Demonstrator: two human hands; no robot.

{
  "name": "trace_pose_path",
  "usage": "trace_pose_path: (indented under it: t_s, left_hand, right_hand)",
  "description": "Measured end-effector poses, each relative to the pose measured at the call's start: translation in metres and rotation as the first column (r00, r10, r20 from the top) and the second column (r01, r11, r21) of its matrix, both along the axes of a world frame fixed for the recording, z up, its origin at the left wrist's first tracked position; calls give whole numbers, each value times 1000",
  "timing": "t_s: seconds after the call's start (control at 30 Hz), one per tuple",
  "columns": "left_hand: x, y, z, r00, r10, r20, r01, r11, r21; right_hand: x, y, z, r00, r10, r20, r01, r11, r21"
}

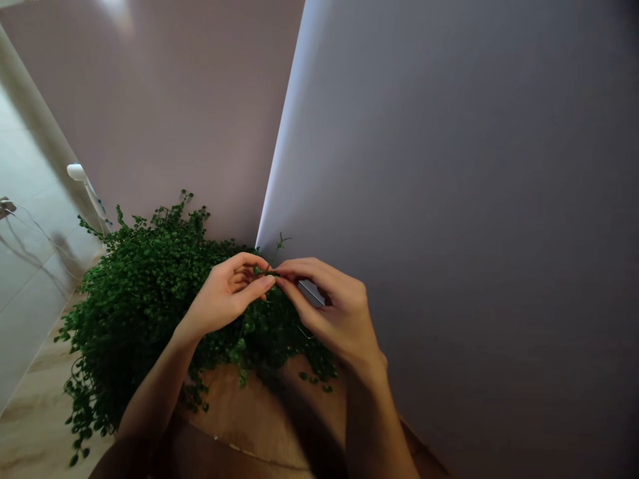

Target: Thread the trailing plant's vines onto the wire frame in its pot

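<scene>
Both hands meet in front of a bushy green trailing plant (134, 293) with small round leaves. My left hand (232, 293) pinches a thin green plant stem (271, 272) between thumb and forefinger, its other fingers curled behind. From the right, my right hand (329, 303) grips the same stem with thumb and forefinger, its tips almost touching the left ones. A small sprig (281, 241) stands up just above the fingers. Behind the right hand a thin light edge shows, and I cannot tell what it belongs to. The plant's pot is hidden by foliage.
The plant rests on a rounded wooden surface (249, 406). A grey wall (474, 199) rises close on the right, meeting a brownish wall (174, 100) at a corner. At left are a white device (77, 172), cables (40, 229) and a wood-look floor (30, 426).
</scene>
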State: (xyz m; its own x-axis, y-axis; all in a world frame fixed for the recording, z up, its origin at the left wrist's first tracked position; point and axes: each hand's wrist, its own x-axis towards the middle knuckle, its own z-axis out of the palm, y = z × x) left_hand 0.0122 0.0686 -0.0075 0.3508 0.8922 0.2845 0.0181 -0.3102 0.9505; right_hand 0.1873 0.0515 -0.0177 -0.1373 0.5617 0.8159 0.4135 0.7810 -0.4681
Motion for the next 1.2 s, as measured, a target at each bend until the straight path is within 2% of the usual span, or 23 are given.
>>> trace_pose_path:
  t_s: [0.07, 0.27, 0.6, 0.8, 0.87, 0.97, 1.03, 1.1, 1.2]
  left_hand:
    - [-1, 0, 0, 999, -39, 17, 39, 999, -21]
    - [-2, 0, 2, 998, -45, 52, 44, 999, 5]
    - [3, -4, 0, 999, -41, 24, 39, 997, 61]
    - [2, -4, -1, 996, -90, -7, 90, 996, 27]
    - [0, -6, 2, 994, -112, -6, 112, 993, 29]
    - [-4, -12, 6, 983, -171, -71, 175, 984, 43]
    - [-5, -16, 7, 979, -166, -119, 174, 983, 60]
    - [-5, -16, 6, 986, -106, -126, 117, 989, 85]
    - [0, -11, 1, 993, -25, -113, 38, 993, 109]
  right_hand:
    - [2, 0, 1, 1000, 2, 20, -3, 1000, 21]
    - [3, -2, 2, 999, 14, 35, -17, 997, 80]
    - [1, 2, -1, 988, -117, 104, 94, 975, 202]
    - [0, 3, -2, 975, -174, 136, 130, 949, 287]
    - [4, 5, -3, 966, -213, 143, 166, 944, 284]
    - [17, 12, -7, 925, -366, 100, 329, 906, 266]
    - [29, 17, -10, 891, -447, 78, 424, 882, 204]
    - [39, 18, -12, 885, -454, 105, 444, 889, 109]
    - [39, 14, -8, 904, -404, 140, 405, 914, 21]
